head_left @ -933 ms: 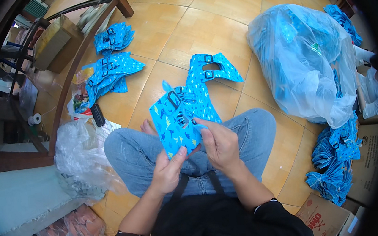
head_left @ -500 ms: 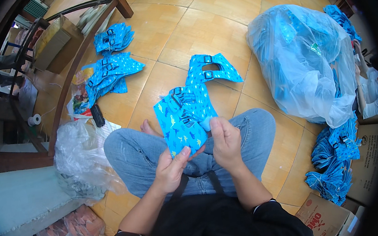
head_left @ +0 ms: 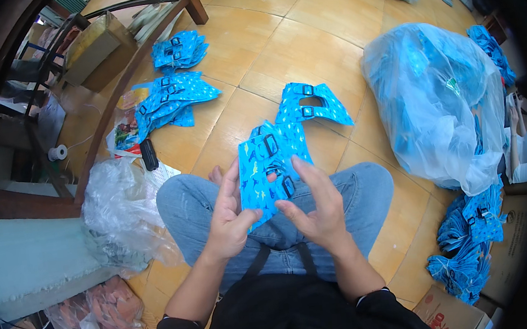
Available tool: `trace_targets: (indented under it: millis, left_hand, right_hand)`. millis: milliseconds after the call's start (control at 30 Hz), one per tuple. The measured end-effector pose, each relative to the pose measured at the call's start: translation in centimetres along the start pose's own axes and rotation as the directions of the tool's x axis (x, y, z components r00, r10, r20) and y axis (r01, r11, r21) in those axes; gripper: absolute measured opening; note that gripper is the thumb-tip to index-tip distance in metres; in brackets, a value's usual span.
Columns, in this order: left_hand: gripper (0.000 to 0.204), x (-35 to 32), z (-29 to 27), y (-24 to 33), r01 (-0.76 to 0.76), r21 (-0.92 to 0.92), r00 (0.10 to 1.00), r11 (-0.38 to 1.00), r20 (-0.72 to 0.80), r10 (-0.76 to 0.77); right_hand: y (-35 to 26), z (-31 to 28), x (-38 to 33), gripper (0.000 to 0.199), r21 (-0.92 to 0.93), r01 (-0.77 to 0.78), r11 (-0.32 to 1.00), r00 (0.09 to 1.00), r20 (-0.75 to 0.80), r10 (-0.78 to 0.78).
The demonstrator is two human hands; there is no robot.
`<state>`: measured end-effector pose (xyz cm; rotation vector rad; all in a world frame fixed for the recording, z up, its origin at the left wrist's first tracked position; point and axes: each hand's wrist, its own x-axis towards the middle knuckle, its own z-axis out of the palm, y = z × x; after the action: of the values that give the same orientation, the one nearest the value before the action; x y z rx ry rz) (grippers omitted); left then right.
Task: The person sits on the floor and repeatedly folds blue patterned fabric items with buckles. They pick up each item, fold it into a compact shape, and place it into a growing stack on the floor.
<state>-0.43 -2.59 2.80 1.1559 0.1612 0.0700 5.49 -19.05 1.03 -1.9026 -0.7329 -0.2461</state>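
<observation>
Above my lap I hold a blue fabric piece (head_left: 254,177) printed with small animal figures, with black buckles and straps on its front. My left hand (head_left: 225,216) grips its left edge, thumb on the front and fingers running up the side. On the other side is my right hand (head_left: 321,208), thumb and fingers spread beside the piece's lower right edge, near a buckle. Just beyond, on the tiles, lies a similar blue buckled piece (head_left: 328,107) with an oval opening; the held piece partly overlaps others in view.
Stacks of blue buckled pieces (head_left: 176,96) lie at the left. A big clear bag (head_left: 424,102) of blue pieces stands at the right, above bundled blue pieces (head_left: 463,265) and cardboard boxes (head_left: 449,312). Crumpled clear plastic (head_left: 117,209) and a wooden frame (head_left: 121,96) are at the left.
The held piece has turned more upright and its buckles have spread apart. My right hand has gone from a closed pinch at its right edge to spread fingers. The whole view has shifted slightly.
</observation>
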Motion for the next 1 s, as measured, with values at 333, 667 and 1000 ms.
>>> trace_targets:
  millis: [333,667,1000]
  left_hand:
    - [0.057,-1.3,0.9,-0.4,0.127,-0.025,0.985,0.992,0.123,-0.123]
    - [0.049,-1.1,1.1,-0.5,0.129,-0.090,0.986,0.988,0.120,-0.118]
    - [0.040,-1.3,1.4,-0.4,0.216,0.045,0.971,0.975,0.095,-0.220]
  right_hand:
    - [-1.1,1.8,-0.5,0.055,0.454,-0.313,0.834,0.944,0.058,0.323]
    - [-1.0,1.6,-0.3,0.053,0.460,-0.300,0.836,0.949,0.053,0.312]
    - [-1.2,0.7,0.1,0.024,0.520,-0.486,0.703,0.840,0.056,0.539]
